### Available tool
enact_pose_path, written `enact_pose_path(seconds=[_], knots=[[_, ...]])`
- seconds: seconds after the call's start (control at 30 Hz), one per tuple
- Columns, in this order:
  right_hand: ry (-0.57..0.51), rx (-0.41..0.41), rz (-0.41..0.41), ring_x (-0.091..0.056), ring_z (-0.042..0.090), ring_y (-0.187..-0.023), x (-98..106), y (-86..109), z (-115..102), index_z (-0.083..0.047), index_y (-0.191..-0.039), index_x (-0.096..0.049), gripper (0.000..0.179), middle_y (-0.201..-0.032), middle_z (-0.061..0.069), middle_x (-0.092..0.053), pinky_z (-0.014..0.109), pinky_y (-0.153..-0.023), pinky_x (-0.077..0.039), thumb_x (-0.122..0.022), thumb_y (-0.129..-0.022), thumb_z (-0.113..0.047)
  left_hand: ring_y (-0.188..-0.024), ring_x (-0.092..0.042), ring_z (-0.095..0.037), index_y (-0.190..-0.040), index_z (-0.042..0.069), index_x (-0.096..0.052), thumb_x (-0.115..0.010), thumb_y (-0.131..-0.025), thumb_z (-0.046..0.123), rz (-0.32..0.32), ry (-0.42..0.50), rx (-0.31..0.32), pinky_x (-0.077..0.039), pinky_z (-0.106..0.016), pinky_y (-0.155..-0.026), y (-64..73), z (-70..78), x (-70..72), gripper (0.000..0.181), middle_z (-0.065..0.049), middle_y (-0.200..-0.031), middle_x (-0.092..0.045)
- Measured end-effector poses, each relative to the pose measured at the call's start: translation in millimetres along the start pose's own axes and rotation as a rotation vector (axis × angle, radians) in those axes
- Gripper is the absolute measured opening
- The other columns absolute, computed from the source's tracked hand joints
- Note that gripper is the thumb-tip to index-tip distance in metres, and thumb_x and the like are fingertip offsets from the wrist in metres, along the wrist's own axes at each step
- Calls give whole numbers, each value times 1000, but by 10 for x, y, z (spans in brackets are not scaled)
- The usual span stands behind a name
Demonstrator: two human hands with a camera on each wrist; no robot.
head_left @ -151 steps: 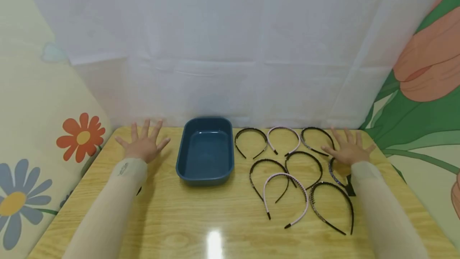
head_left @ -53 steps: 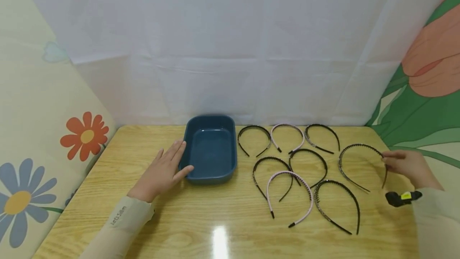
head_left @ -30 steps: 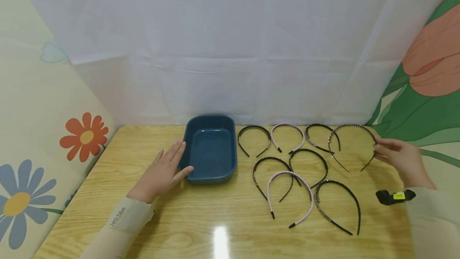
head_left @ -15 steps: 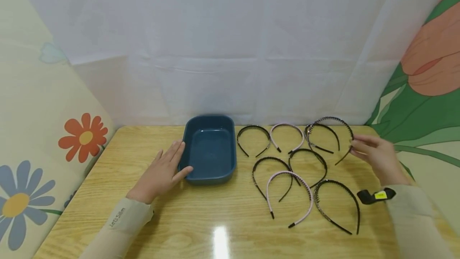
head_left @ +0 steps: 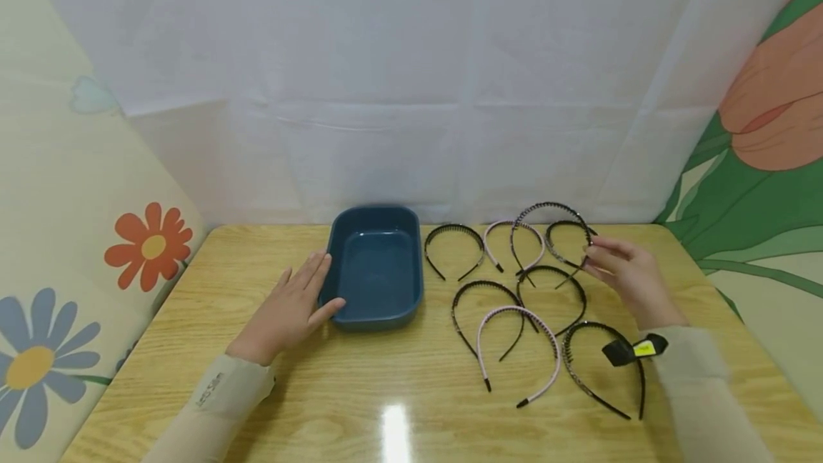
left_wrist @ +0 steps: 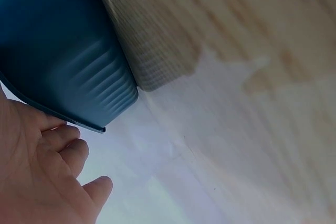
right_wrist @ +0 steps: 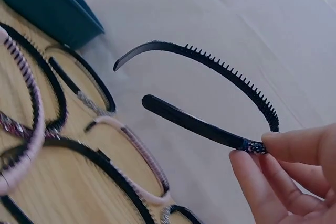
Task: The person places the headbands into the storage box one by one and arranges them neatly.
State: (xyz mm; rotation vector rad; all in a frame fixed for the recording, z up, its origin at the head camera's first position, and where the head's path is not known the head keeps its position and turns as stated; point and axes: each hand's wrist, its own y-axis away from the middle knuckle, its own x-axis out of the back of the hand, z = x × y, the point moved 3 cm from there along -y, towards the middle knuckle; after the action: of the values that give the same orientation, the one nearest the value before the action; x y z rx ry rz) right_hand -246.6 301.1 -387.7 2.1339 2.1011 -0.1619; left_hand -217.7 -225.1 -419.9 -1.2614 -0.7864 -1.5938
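My right hand (head_left: 626, 277) pinches one side of a black toothed headband (head_left: 549, 203) between thumb and fingers. In the right wrist view this headband (right_wrist: 231, 73) hangs above the table, with dark glitter near my fingertips. From the head view it overlaps a pink headband (head_left: 485, 245) and a black headband (head_left: 569, 222) at the back. My left hand (head_left: 286, 313), its fingers extended, rests against the left side of a dark blue bin (head_left: 376, 324). The left wrist view has those fingers touching the rim of the bin (left_wrist: 94, 77).
Several more headbands lie on the wooden table (head_left: 321, 406) right of the bin. A pink headband (head_left: 556, 359) overlaps a black one in front, and another black headband (head_left: 591, 323) lies near my right sleeve. White cloth (head_left: 360, 91) hangs behind the table.
My right hand picked up the black headband at the far right, raised it and has carried it leftward over the back row. My left hand moved to the bin earlier and has stayed there.
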Motion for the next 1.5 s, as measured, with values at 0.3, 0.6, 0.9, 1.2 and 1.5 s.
enact_pose_path(seconds=[0.3,0.6,0.9,1.2,1.5], knots=[[-119,-44,-23,-68,10,-89,-307,-28,139,-18,-99,-74,22,-97,-3,-69,23,-86,-58,-62,-99,1,-155,-9,-38,-161,-2,-14,-45,-105,56,7,-6,-7,-8,-65,-120,11,14,-4,87,-21,-168,-11],[-198,-67,-60,-69,12,-88,-644,-85,172,-14,-97,-74,29,-95,0,-69,25,-87,-58,-55,-99,9,-155,-7,-38,-161,-2,-12,-44,-105,56,5,-9,-3,-6,-64,-121,4,7,4,87,-20,-168,-9],[-211,-79,-93,-68,10,-84,-986,-116,243,-15,-94,-71,33,-92,0,-68,25,-86,-58,-51,-99,11,-155,-8,-38,-161,-2,-13,-45,-105,56,0,-9,6,-6,-64,-121,10,-5,2,87,-20,-168,-10],[-200,-56,-118,-68,11,-82,-1330,-140,341,-9,-101,-70,22,-94,1,-66,27,-85,-59,-55,-98,8,-155,-9,-39,-161,-2,-13,-44,-105,56,2,-12,0,-7,-64,-121,14,7,6,87,-21,-168,-11],[-214,-63,-154,-68,11,-82,-1670,-133,419,3,-116,-64,20,-90,0,-68,29,-85,-59,-57,-98,8,-155,-9,-39,-161,-2,-13,-44,-105,56,0,-7,3,-6,-64,-121,5,8,-3,87,-21,-168,-11]])
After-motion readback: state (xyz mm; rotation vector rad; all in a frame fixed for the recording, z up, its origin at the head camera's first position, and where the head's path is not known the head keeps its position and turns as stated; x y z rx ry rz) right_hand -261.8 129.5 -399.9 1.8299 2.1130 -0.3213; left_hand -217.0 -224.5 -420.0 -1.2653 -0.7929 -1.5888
